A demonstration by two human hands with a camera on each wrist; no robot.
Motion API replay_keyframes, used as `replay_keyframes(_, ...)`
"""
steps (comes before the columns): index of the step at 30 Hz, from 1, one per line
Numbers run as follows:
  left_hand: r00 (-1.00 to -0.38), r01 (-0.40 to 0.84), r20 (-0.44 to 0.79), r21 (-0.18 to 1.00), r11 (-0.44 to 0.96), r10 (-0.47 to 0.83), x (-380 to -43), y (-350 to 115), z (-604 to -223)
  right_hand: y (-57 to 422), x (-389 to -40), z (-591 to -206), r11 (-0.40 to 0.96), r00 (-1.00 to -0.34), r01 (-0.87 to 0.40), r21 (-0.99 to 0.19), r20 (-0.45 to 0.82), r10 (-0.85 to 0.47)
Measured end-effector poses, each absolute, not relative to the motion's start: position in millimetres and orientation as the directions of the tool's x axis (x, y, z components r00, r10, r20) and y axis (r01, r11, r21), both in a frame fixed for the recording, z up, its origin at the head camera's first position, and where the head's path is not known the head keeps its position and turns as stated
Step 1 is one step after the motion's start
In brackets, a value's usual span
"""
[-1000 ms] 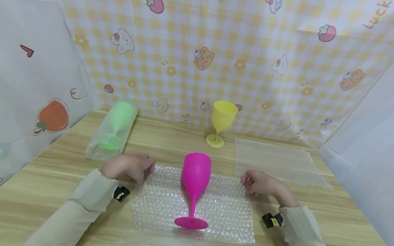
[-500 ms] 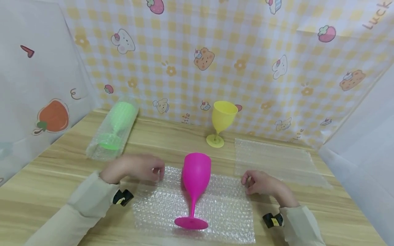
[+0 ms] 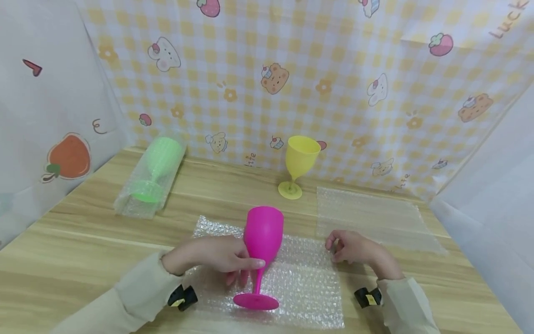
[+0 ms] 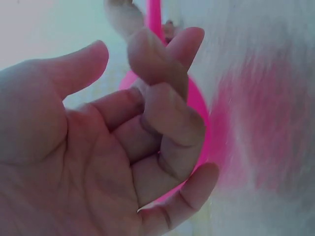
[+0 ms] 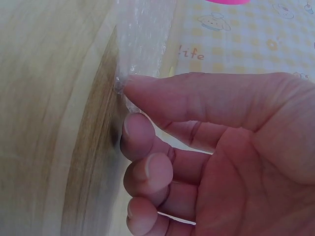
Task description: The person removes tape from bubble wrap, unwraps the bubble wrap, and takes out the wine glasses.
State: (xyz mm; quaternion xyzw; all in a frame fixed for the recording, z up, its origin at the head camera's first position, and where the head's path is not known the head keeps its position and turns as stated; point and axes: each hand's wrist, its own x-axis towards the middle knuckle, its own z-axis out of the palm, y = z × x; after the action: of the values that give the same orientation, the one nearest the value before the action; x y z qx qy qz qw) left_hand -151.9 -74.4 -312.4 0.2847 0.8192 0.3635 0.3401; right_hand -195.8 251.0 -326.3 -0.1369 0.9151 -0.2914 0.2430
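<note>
Though the curled left hand partly hides the goblet (grip unclear), the right hand pinches bubblewrap.

Magenta goblet, yellow goblet, light-green goblet: each solid-coloured. Bubble wrap: colourless, bubble-textured. Worktop: tan, streaked wood grain. Backdrop: yellow-and-white check, cartoon prints. Sleeves: plain off-white.

Checked backdrop reads "Luck" (top right), "life"

The left grip partly hides the magenta goblet, which both wrist views cut off at the top.
</note>
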Motion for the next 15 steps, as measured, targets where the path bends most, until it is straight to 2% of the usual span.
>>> replay_keyframes(7,-0.623,0.195,-0.395,0.757,0.624,0.675,-143.4,-66.1,-316.6,250.2,-195.9,-325.3,0.788,-0.841,-0.103,-0.607,-0.37,-0.395)
replay_keyframes(15,-0.617,0.186,-0.392,0.77,0.61,0.683,-143.7,-63.5,-320.8,249.2,-194.6,-325.3,0.794,-0.846,-0.089,-0.601,-0.376,-0.379)
